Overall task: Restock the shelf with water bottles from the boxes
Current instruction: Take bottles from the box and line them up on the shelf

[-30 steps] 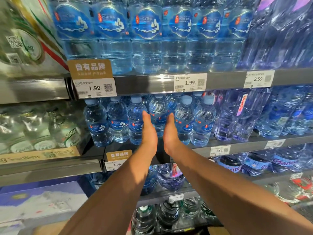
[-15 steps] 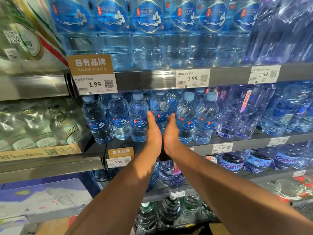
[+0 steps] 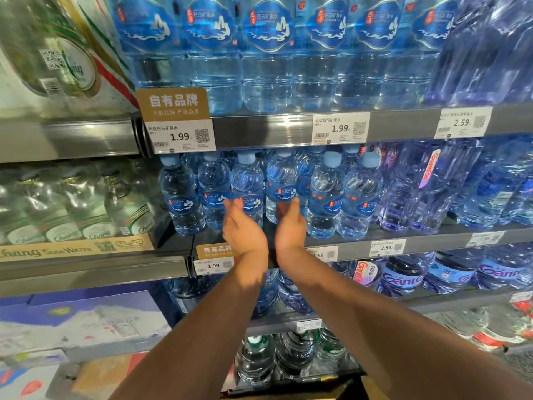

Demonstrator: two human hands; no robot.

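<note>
Small water bottles with light blue caps and blue labels stand in rows on the middle shelf [image 3: 403, 241]. Both my arms reach to that shelf. My left hand [image 3: 243, 228] is relaxed with its palm turned right, and its fingertips lie against the label of one small bottle [image 3: 248, 186]. My right hand [image 3: 290, 225] faces it, fingers loosely bent, tips touching the neighbouring bottle [image 3: 282, 180]. A dark gap on the shelf shows between the two hands. Neither hand is wrapped round a bottle.
Larger blue-labelled bottles [image 3: 265, 53] fill the shelf above, behind price tags [image 3: 178, 134]. Wrapped purple-blue packs [image 3: 432, 183] stand to the right, glass soda water bottles [image 3: 86, 209] in a tray to the left. Lower shelves hold more bottles [image 3: 403, 278] and cartons [image 3: 80, 321].
My hands were side by side, nearly touching; now they have parted and a gap lies between them. The view has shifted slightly closer to the shelf.
</note>
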